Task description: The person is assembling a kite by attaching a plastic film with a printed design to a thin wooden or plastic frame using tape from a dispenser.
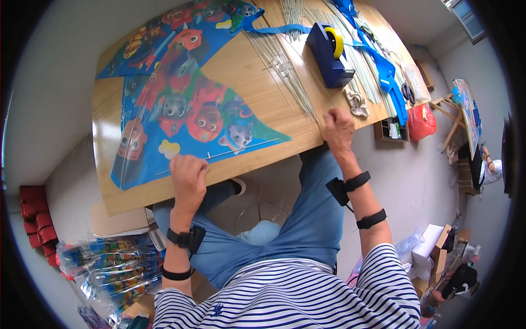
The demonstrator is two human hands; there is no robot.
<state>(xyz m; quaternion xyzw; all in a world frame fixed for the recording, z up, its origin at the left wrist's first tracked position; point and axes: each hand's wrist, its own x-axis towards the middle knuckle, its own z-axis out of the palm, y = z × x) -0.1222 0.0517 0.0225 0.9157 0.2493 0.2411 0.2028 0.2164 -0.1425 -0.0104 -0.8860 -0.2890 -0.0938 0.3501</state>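
Observation:
A printed kite sheet (205, 120), blue with cartoon animal faces and a green tip, lies on the wooden table. Along its near edge runs a thin white rod (241, 148) with a small white fitting partway. My left hand (189, 178) is closed at that near edge, its curled fingers over the rod's left part; whatever they grip is hidden. My right hand (338, 130) is closed in a fist at the table's front edge, to the right of the kite's tip. A thin pale line runs up from it across the table; I cannot tell what the fingers hold.
A dark blue tape dispenser (329, 60) with yellow tape stands beyond my right hand, near a pale bundled cord (357, 103). Several thin rods (285, 71), blue ribbon (386, 77) and scissors (408, 94) lie around. A red bag (422, 123) hangs at the right.

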